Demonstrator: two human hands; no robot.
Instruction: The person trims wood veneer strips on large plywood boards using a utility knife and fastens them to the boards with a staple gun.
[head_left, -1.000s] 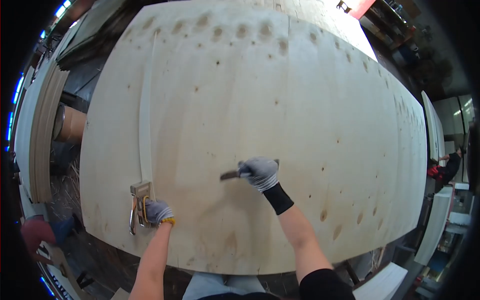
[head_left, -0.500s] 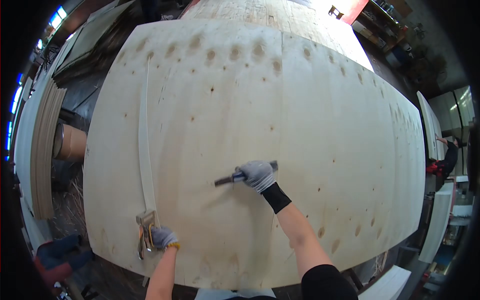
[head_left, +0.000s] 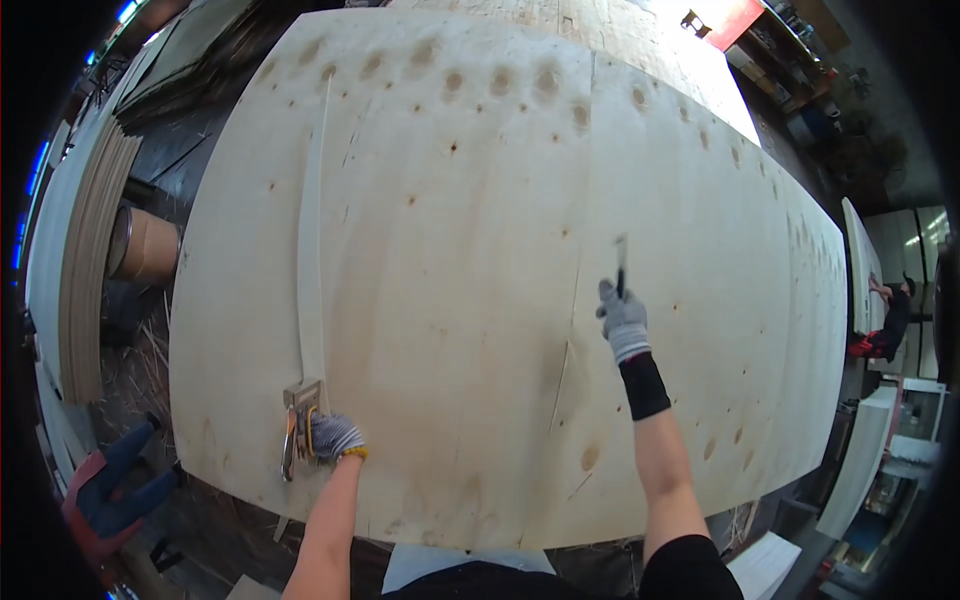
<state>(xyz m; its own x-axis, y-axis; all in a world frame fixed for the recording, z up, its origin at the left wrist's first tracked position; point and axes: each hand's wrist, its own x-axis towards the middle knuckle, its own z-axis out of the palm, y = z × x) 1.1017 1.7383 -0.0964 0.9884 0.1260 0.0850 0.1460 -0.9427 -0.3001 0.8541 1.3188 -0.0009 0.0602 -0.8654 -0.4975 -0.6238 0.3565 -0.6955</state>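
A large pale plywood sheet (head_left: 480, 330) with brown knots and stains lies in front of me. My left hand (head_left: 336, 437), in a striped grey glove, is closed around a metal staple gun (head_left: 298, 430) near the sheet's lower left. From that tool a long thin pale strip (head_left: 312, 250) runs up the sheet. My right hand (head_left: 625, 322), gloved with a black wristband, grips a slim knife-like tool (head_left: 621, 268) above the right middle of the sheet. Its tip points away from me and is blurred. A short slit (head_left: 562, 375) shows to the left of this hand.
Stacked boards (head_left: 95, 280) and a brown drum (head_left: 146, 245) stand at the left. A person in blue trousers (head_left: 120, 485) is at the lower left, another person (head_left: 893, 315) at the far right. More boards (head_left: 858, 465) lie at the right. Another sheet (head_left: 590, 25) adjoins beyond.
My right hand has moved right and up, and its tool has swung from sideways to pointing away. My left hand keeps the staple gun at the strip's end. The view has shifted slightly.
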